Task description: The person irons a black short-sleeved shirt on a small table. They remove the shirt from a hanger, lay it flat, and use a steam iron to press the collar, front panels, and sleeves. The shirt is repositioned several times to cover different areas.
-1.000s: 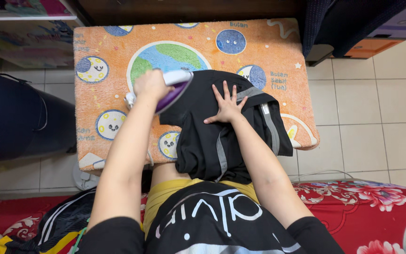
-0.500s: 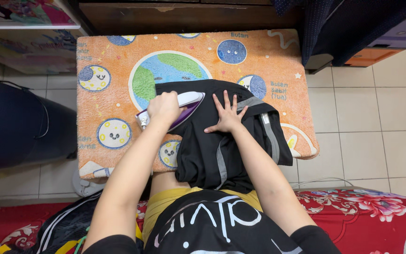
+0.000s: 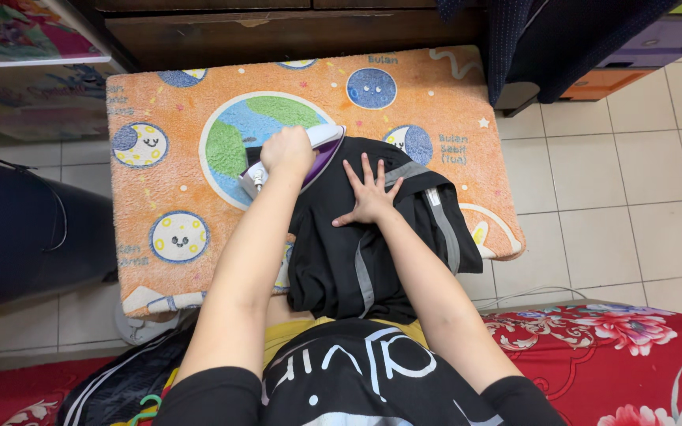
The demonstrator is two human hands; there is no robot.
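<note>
A low board covered with an orange towel (image 3: 159,197) printed with planets and smiling moons stands on a pale tiled floor (image 3: 617,205), with dark wooden furniture (image 3: 278,31) behind it and a red floral mattress (image 3: 617,355) in front.

Left hand (image 3: 287,150): closed in a fist around the handle of a white and purple iron (image 3: 309,154), knuckles up. The iron's soleplate rests on the upper left edge of the garment, its pointed tip aimed up and to the right.

Right hand (image 3: 369,193): fingers spread wide, palm pressed flat on the cloth just to the right of the iron, not touching it.

Black garment (image 3: 365,237): lies on the right half of the towel, folded into uneven layers, with grey stripes running along its length and a grey band across its upper right corner. Its lower edge hangs off the near side of the board toward the person's lap.

A dark bag (image 3: 17,229) sits on the floor to the left; dark blue cloth (image 3: 546,39) hangs at upper right.

Compared with half a second earlier, the iron has travelled up and to the right along the garment's top edge, while the right hand stays spread on nearly the same patch of cloth.
</note>
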